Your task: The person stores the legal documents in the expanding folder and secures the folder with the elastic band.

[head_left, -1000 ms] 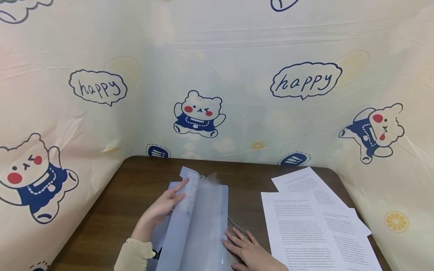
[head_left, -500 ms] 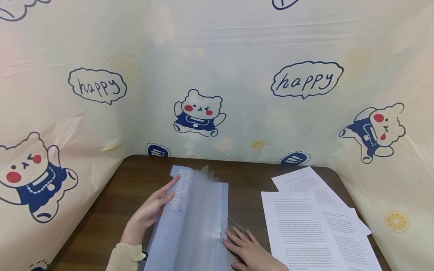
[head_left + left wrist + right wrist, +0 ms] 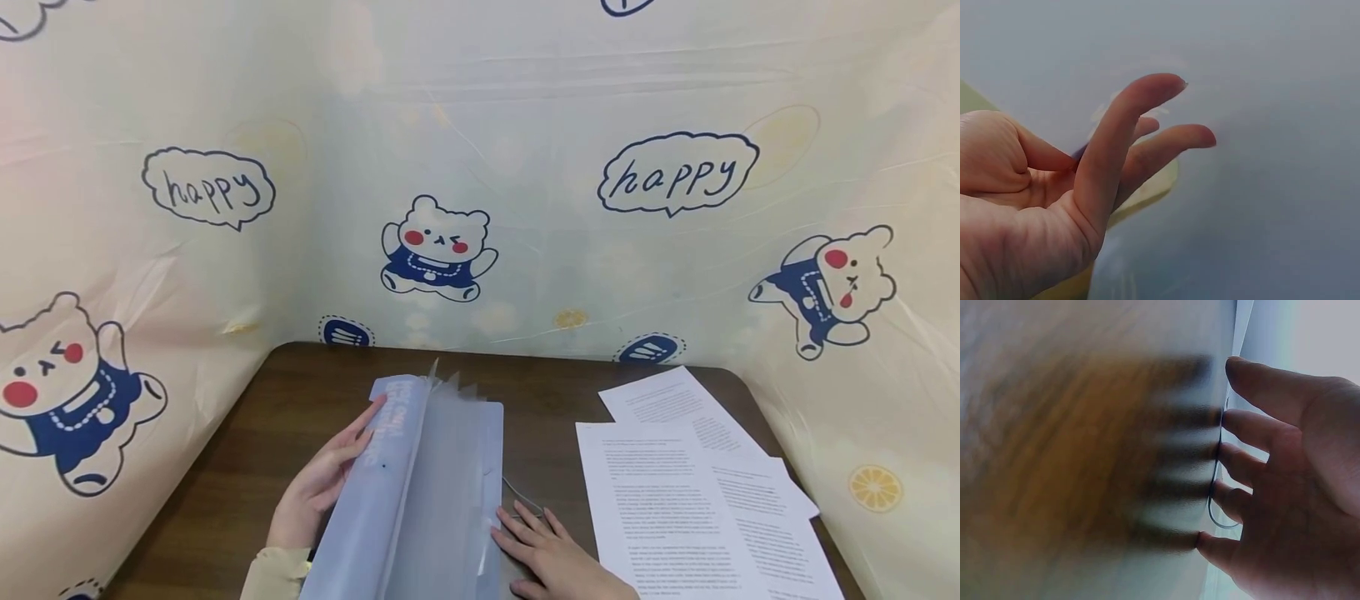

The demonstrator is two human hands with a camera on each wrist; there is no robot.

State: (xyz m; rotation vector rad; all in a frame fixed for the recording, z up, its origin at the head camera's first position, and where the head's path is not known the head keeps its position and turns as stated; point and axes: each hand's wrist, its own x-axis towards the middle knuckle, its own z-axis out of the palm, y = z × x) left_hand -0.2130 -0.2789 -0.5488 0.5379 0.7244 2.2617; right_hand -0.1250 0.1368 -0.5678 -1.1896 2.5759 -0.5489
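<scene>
A pale blue folder [image 3: 367, 508] lies partly open in the head view, its cover raised toward the left and lettering near its top. Translucent plastic sleeves [image 3: 447, 475] fan out inside it. My left hand [image 3: 318, 479] is at the cover's left side; in the left wrist view, its thumb and a finger pinch an edge while two other fingers stretch out free. Flat on the tabletop, my right hand [image 3: 555, 554] rests with fingers spread, fingertips at the folder's right edge. In the right wrist view, these fingertips [image 3: 1210, 540] touch the table surface.
Several printed sheets [image 3: 660, 500] overlap at the right of the brown wooden table [image 3: 300, 392]. A thin grey cord [image 3: 521, 493] lies between folder and right hand. Patterned cloth [image 3: 540, 267] encloses the table's back and sides.
My left hand has moved left and slightly down, bringing the folder's cover with it. The sleeves' top corners have spread apart. My right hand has stayed in place.
</scene>
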